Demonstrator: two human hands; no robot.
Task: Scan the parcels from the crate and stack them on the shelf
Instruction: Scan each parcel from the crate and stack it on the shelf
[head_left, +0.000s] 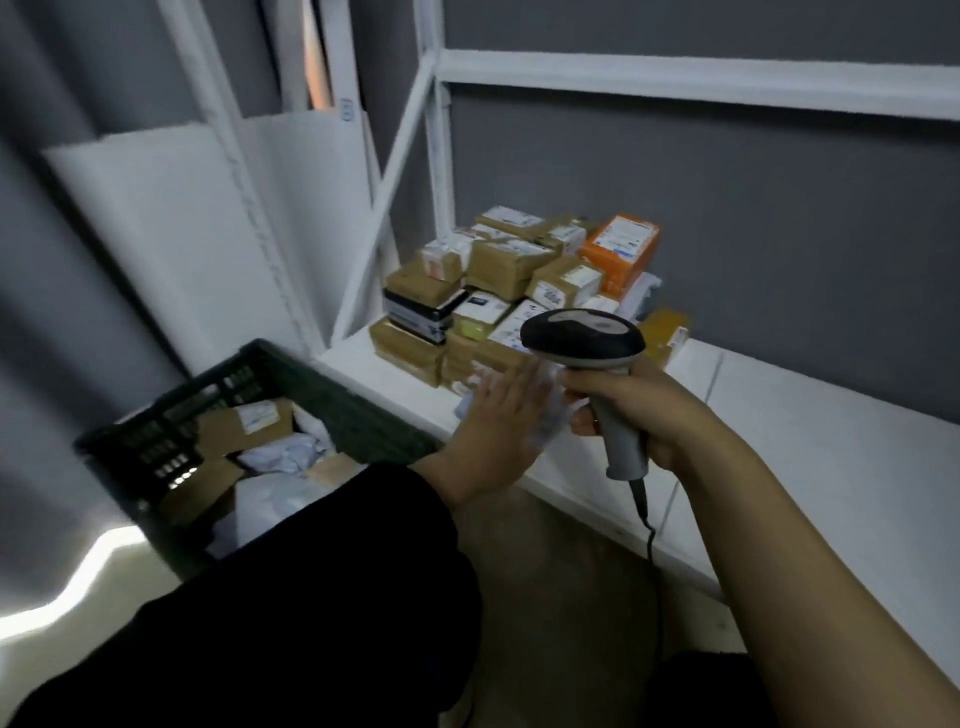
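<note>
Parcel (549, 422), perhaps white, against flat left hand (497, 418); scanner (587, 332) in right hand (641, 410).

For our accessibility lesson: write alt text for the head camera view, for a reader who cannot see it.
A person's right hand grips a barcode scanner while the flat left hand reaches to a pale parcel on a white shelf stacked with boxes. A dark crate of parcels sits left.

Only one view is given — taken from the person's head, wide-angled, turned forward and down. The shelf (810, 415) is looked upon from above and from close by, to the right; the crate (156, 441) is caught low on the left. The left hand (493, 421) and right hand (641, 415) are framed mid-picture, nearest the lens.
</note>
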